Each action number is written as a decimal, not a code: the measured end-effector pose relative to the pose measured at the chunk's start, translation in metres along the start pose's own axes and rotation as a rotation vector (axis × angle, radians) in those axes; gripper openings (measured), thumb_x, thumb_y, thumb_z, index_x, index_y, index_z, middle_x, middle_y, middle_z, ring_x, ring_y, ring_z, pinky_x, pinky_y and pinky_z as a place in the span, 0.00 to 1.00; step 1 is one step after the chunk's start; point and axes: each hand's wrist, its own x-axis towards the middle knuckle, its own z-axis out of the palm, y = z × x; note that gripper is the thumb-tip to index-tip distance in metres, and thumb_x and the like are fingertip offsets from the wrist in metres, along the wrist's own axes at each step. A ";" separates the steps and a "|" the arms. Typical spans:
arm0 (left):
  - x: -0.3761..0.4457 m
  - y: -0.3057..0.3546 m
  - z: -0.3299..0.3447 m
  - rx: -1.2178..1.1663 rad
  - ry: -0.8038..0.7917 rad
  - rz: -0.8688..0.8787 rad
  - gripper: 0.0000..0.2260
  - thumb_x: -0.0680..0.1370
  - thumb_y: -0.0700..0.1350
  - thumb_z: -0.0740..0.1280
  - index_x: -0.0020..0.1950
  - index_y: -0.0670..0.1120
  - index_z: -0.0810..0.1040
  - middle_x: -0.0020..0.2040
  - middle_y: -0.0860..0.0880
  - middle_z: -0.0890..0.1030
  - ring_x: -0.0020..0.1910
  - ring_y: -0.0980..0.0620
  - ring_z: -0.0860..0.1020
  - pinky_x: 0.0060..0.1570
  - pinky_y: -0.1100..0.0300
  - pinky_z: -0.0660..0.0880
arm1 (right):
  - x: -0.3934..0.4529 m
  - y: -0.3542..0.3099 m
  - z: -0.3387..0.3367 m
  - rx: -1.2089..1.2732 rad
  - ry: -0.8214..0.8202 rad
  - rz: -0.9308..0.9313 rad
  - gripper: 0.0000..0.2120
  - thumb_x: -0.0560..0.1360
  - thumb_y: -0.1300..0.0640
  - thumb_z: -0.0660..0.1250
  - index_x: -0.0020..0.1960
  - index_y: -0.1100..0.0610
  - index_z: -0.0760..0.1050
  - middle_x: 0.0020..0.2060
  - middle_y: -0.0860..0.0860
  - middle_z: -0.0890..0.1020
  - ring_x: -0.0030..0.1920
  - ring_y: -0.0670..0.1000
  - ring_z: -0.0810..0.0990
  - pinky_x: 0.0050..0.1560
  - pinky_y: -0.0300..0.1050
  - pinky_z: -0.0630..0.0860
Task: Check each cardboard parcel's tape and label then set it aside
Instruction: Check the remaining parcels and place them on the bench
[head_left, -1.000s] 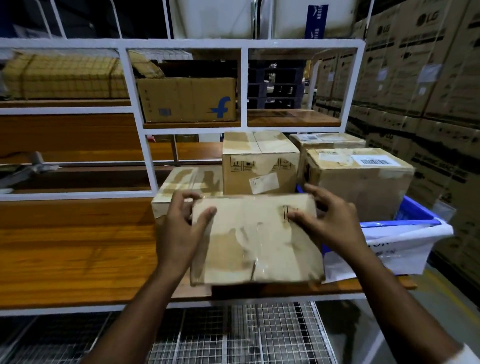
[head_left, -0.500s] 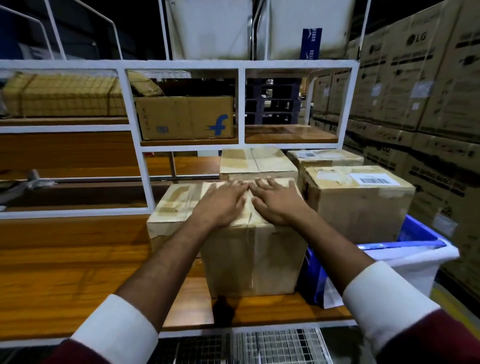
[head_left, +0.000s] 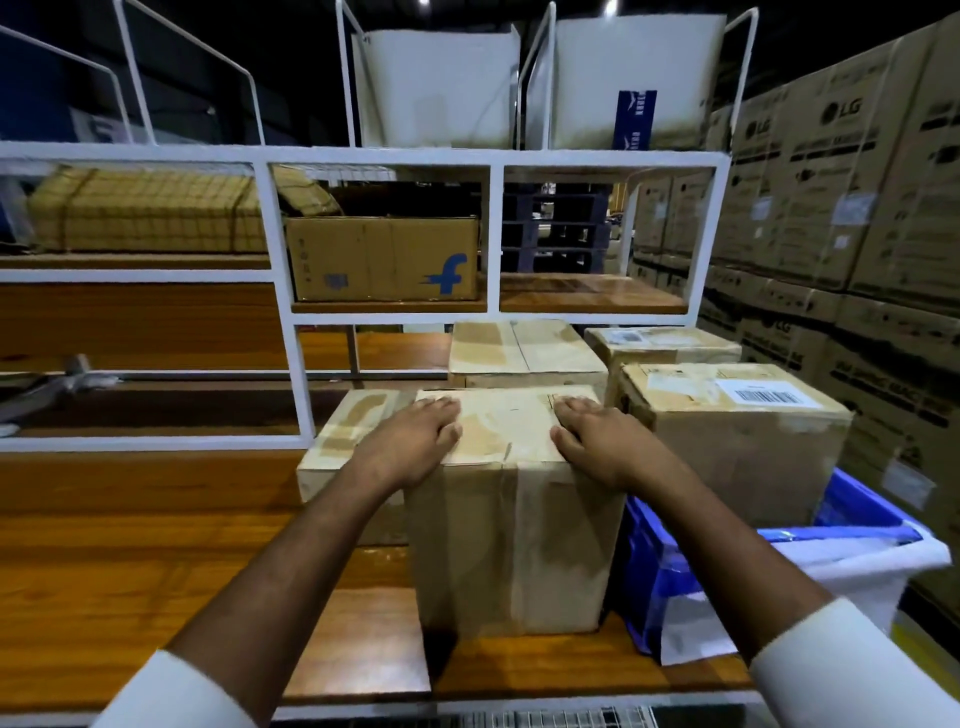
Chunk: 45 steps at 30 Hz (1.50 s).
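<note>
While the tall taped brown cardboard parcel stood upright on the wooden shelf, the left hand and right hand pressed flat, fingers extended, on its top; inspection appeared underway, setting aside remaining

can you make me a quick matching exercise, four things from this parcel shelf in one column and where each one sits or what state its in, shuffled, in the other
Things
1. front parcel
2. barcode-label box
3. box with the blue f logo
4. blue crate

Places or states
A. in a compartment of the white rack, upper shelf
B. at the right end of the wooden shelf, holding white sheeting
C. both hands flat on its top: left hand, right hand
D. right of the front parcel, white label on top

Pairs: 1-C, 2-D, 3-A, 4-B
</note>
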 end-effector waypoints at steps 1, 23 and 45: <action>0.000 0.000 0.002 -0.010 0.005 -0.008 0.22 0.85 0.54 0.51 0.79 0.52 0.58 0.79 0.53 0.58 0.78 0.52 0.56 0.75 0.53 0.55 | -0.001 0.002 0.005 0.024 0.012 0.003 0.27 0.84 0.44 0.48 0.80 0.52 0.54 0.79 0.50 0.57 0.78 0.49 0.55 0.77 0.51 0.53; -0.027 0.010 0.023 -0.012 0.218 -0.017 0.22 0.83 0.60 0.51 0.75 0.56 0.66 0.75 0.55 0.68 0.74 0.54 0.64 0.72 0.51 0.65 | -0.020 -0.012 0.004 0.037 0.150 0.011 0.20 0.83 0.49 0.50 0.68 0.54 0.73 0.65 0.52 0.77 0.61 0.51 0.77 0.67 0.51 0.71; -0.073 0.009 0.042 -0.204 0.590 0.027 0.14 0.81 0.48 0.65 0.66 0.51 0.78 0.65 0.52 0.79 0.67 0.54 0.74 0.67 0.53 0.71 | -0.074 -0.001 0.027 0.259 0.605 -0.050 0.12 0.77 0.56 0.70 0.60 0.52 0.82 0.56 0.49 0.84 0.55 0.49 0.83 0.55 0.46 0.80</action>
